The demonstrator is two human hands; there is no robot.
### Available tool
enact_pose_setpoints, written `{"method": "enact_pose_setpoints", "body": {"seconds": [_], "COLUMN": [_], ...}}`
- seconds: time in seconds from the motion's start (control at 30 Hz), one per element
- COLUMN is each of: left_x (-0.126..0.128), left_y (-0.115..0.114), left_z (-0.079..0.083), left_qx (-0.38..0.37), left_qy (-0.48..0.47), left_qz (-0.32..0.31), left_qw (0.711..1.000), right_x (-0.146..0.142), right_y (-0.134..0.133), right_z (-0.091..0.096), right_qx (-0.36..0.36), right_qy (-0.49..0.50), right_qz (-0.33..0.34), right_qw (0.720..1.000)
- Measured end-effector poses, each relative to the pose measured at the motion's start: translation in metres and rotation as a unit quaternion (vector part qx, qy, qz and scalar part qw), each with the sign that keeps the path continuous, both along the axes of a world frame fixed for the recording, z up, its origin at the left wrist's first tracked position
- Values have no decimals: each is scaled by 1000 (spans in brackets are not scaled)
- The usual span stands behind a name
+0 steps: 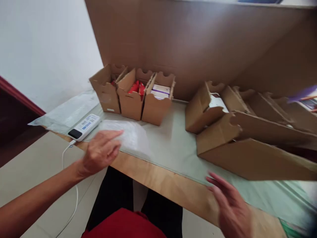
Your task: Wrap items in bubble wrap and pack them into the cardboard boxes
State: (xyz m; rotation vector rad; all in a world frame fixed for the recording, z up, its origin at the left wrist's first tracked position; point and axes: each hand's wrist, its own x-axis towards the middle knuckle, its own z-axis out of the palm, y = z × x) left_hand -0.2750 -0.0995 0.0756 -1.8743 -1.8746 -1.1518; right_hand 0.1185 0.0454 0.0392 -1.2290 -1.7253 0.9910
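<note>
My left hand [102, 148] is over the near left edge of a clear plastic bag [131, 137] that lies flat on the table. Its index finger stretches across the plastic, the other fingers bend below it, and I see nothing gripped between them. At the lower right, my right hand [231, 206] hovers by the table's front edge, blurred, fingers apart and holding nothing. Just left of the bag rests a white rectangular device [85, 127] with a black end and a white cable [63, 155] plugged in.
Three cardboard bins [131, 105] stand at the back left, with red packets [135, 87] and white-purple boxes [160, 91] inside. More cardboard bins [257, 158] crowd the right. Plastic sheets [69, 107] lie at the left. A tall cardboard panel [185, 43] closes the back.
</note>
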Motion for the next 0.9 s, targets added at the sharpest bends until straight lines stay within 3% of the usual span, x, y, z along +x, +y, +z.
{"method": "enact_pose_setpoints", "body": {"seconds": [0.07, 0.13, 0.23, 0.3, 0.43, 0.63, 0.8, 0.9], "left_x": [33, 55, 65, 61, 51, 53, 44, 39], "left_y": [23, 42, 52, 47, 32, 25, 30, 51], "left_z": [-13, -26, -44, -51, -56, -56, -41, -34], "left_qx": [-50, -107, -157, -165, -182, -162, -82, -79], "left_qy": [29, 67, 119, 126, 85, 34, 3, -14], "left_qz": [-123, -194, -213, -206, -185, -169, -94, -41], "left_qw": [991, 973, 957, 956, 962, 972, 992, 996], "right_x": [-20, -39, -50, -47, -54, -103, -100, -92], "right_y": [-4, -4, -1, 3, 21, 36, 28, 41], "right_z": [-7, -8, -7, -6, -5, 0, 27, 36], "right_qx": [-144, -245, -266, -209, -23, 85, 265, 297], "right_qy": [115, 159, 116, 61, -57, -127, -150, -232], "right_qz": [69, 108, 133, 141, 149, 281, 248, 261], "right_qw": [980, 950, 948, 966, 987, 947, 920, 889]}}
